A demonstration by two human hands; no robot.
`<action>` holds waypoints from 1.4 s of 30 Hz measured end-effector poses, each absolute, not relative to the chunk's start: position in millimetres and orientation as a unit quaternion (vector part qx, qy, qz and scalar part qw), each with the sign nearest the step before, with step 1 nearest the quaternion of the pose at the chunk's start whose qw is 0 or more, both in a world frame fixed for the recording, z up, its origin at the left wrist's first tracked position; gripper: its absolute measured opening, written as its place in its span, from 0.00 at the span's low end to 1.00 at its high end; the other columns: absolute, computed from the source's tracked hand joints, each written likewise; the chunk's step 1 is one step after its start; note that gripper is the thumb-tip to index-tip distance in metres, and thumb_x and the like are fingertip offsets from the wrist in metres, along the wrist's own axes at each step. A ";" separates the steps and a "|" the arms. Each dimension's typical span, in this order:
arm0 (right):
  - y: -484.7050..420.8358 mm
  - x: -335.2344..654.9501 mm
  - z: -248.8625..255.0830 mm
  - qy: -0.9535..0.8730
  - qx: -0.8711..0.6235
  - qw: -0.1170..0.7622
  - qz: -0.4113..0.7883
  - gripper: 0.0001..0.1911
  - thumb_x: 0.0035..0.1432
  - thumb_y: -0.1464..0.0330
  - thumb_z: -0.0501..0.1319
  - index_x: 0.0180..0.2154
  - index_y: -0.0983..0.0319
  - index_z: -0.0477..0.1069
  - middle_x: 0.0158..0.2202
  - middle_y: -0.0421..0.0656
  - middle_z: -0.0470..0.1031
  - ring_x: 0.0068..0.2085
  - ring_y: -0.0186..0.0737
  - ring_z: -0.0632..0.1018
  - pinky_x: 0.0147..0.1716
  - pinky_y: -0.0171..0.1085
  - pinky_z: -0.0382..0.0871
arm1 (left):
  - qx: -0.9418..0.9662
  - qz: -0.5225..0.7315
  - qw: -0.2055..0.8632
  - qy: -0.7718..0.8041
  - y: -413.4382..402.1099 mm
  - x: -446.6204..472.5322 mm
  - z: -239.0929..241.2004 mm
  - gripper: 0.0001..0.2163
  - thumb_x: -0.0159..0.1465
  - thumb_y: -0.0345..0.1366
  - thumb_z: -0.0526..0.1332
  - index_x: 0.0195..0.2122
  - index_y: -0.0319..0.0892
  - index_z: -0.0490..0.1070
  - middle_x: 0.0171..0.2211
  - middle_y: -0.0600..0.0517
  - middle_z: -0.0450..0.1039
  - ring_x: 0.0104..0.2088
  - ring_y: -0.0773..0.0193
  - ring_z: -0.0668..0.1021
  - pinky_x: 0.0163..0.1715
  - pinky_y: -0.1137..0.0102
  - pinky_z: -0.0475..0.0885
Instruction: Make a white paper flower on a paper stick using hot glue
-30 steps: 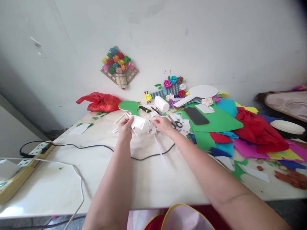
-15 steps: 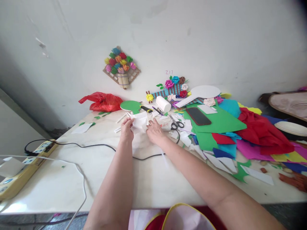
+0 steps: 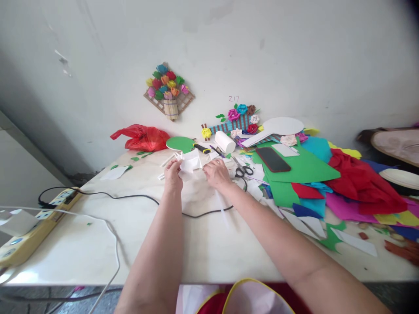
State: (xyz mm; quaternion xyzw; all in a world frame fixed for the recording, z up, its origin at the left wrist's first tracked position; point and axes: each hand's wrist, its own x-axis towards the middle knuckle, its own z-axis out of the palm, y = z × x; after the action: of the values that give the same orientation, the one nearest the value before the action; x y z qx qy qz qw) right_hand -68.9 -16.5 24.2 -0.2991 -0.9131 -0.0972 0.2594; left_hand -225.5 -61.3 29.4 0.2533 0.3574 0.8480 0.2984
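Observation:
My left hand [image 3: 173,175] pinches the left edge of a folded piece of white paper [image 3: 190,162], held just above the tabletop. My right hand [image 3: 217,174] is to the right of the paper, a small gap away, its fingers curled together. What those fingers hold, if anything, is hidden. A long translucent stick [image 3: 223,210] slants down toward me from beneath the right hand. Black-handled scissors [image 3: 244,171] lie just right of that hand. Behind the paper rest a yellow-and-black utility knife [image 3: 201,148] and a white cylinder [image 3: 224,142]. Thin white sticks [image 3: 166,159] lie by my left hand.
A black cord [image 3: 131,196] crosses the table [image 3: 157,253] from a power strip [image 3: 42,222] at left. A phone [image 3: 273,159] lies on green sheets [image 3: 304,170] among coloured paper at right. A red plastic bag [image 3: 144,138] sits by the wall.
My right hand has drawn slightly right, away from the paper, and its fingers have curled in. The left hand keeps its pinch on the paper. The view has shifted slightly.

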 end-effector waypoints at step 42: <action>12.3 -37.2 26.8 -0.622 -0.382 0.480 0.487 0.04 0.57 0.68 0.49 0.36 0.60 0.57 0.26 0.40 0.71 0.21 0.34 0.76 0.15 0.30 0.66 | 0.383 0.720 0.418 0.401 -62.7 -204.5 23.3 0.12 0.42 0.35 0.68 0.24 0.39 0.67 0.18 0.55 0.67 0.17 0.72 0.67 0.16 0.77 0.58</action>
State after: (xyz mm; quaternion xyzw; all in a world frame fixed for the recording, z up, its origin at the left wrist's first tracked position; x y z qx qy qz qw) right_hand -37.2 12.3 26.8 -0.3817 -0.6221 0.4867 0.4800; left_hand -204.5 -62.7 23.3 0.3828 0.4009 0.7198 0.4180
